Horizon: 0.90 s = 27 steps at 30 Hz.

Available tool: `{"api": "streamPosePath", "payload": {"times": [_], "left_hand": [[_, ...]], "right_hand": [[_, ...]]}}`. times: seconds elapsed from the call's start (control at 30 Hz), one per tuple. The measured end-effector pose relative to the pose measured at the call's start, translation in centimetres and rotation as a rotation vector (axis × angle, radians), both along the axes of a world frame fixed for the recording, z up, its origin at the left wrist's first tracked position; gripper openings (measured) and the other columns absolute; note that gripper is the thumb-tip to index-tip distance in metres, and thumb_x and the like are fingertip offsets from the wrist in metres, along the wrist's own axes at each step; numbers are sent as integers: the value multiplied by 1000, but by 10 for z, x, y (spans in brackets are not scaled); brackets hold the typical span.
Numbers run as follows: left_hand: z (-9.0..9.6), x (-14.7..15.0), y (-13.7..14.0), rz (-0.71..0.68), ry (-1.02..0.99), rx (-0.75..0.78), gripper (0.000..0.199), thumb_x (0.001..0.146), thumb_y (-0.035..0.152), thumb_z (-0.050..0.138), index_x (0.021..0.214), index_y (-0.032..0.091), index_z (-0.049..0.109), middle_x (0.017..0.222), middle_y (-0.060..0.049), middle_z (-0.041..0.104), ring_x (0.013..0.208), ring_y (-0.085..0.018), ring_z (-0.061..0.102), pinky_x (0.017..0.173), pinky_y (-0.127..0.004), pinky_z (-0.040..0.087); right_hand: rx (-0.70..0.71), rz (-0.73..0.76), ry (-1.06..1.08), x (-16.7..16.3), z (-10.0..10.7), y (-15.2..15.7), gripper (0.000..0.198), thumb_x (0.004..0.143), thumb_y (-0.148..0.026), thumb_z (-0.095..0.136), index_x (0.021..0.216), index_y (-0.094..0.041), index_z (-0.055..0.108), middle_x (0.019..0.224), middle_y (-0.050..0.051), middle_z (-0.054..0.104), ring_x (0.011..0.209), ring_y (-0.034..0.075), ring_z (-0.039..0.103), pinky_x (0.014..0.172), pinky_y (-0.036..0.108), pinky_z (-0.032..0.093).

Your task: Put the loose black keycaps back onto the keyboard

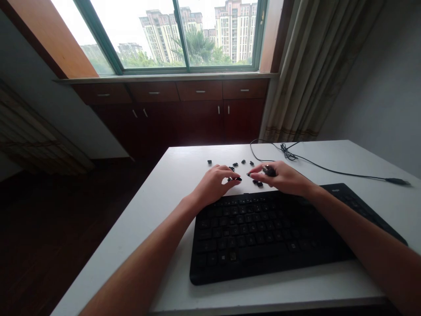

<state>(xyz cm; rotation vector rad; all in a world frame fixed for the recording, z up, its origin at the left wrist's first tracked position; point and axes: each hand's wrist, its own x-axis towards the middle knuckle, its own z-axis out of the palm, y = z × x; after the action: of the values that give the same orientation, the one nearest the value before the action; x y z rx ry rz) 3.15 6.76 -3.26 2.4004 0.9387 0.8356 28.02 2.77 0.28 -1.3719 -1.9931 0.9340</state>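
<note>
A black keyboard (pixel 263 237) lies on the white table, with bare sockets among its keys. Beyond its back edge, my left hand (pixel 213 182) has thumb and fingers closed around a small black keycap (pixel 235 179). My right hand (pixel 286 177) holds a dark, rounded object (pixel 269 170) against its fingers; I cannot make out its kind. The right thumb and fingertip meet at a tiny dark piece (pixel 249 174), probably a keycap. Several loose black keycaps (pixel 243 162) are scattered around and beyond both hands, and one keycap (pixel 209 162) sits apart at the left.
A black cable (pixel 342 170) runs over the white table (pixel 148 219), bundled near the back edge, its USB plug (pixel 397 181) at the right. Farther off stand a dark red cabinet (pixel 184 118) below a window and a curtain (pixel 296 87).
</note>
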Motion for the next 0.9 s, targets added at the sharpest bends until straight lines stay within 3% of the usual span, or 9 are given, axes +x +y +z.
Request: {"api": "streamPosePath", "payload": {"times": [0.07, 0.13, 0.27, 0.37, 0.43, 0.53, 0.7, 0.9], "left_hand": [[4, 0, -5, 34, -127, -63, 24, 90, 38, 67, 107, 26, 77, 105, -8, 72, 93, -22, 64, 86, -35, 49], [8, 1, -9, 62, -297, -209, 28, 87, 40, 70, 108, 23, 77, 108, -9, 71, 94, -22, 66, 85, -34, 51], [18, 3, -15, 57, -732, -723, 33, 84, 37, 75, 110, 17, 75, 110, -9, 72, 100, -20, 67, 92, -30, 53], [25, 4, -18, 12, -1003, -1058, 21, 88, 26, 72, 103, 12, 75, 109, -9, 71, 98, -14, 67, 94, -24, 54], [29, 4, -20, 6, -1078, -1170, 17, 90, 20, 68, 100, 8, 75, 108, -11, 71, 96, -12, 67, 91, -21, 56], [30, 3, -22, 3, -1109, -1235, 17, 92, 16, 65, 99, 4, 75, 109, -14, 70, 95, -13, 67, 88, -20, 58], [29, -1, -22, -50, -1096, -1220, 19, 93, 16, 64, 104, 4, 74, 113, -15, 69, 89, -11, 67, 84, -18, 58], [28, -2, -22, -103, -1042, -1227, 20, 93, 18, 64, 106, 8, 74, 111, -11, 70, 88, -10, 66, 82, -16, 57]], "right_hand": [[-112, -94, 177, 4, 4, -3, 48, 85, -57, 67, 114, -19, 73, 64, -1, 56, 56, 12, 49, 51, 26, 39], [-155, -144, 352, 6, 7, -4, 51, 83, -57, 69, 117, -18, 71, 59, -4, 47, 53, 10, 40, 47, 24, 33], [-226, -132, 639, 4, 10, -8, 46, 84, -49, 73, 119, -18, 69, 62, -5, 42, 54, 7, 35, 45, 21, 28], [-311, -85, 748, 1, 12, -11, 39, 86, -44, 72, 116, -19, 71, 70, -2, 49, 54, 6, 33, 42, 19, 23], [-348, -61, 789, 0, 12, -12, 37, 86, -41, 72, 117, -20, 71, 84, 3, 57, 55, 5, 34, 42, 19, 22], [-363, -51, 806, -1, 12, -14, 36, 87, -40, 72, 118, -21, 71, 95, 5, 60, 56, 4, 35, 41, 18, 22], [-307, -31, 714, -3, 9, -17, 42, 87, -43, 71, 122, -20, 68, 77, 0, 54, 54, 5, 36, 44, 19, 29], [-184, -39, 648, -8, 10, -22, 42, 88, -45, 69, 121, -20, 67, 70, -3, 48, 55, 7, 39, 45, 21, 32]]}}
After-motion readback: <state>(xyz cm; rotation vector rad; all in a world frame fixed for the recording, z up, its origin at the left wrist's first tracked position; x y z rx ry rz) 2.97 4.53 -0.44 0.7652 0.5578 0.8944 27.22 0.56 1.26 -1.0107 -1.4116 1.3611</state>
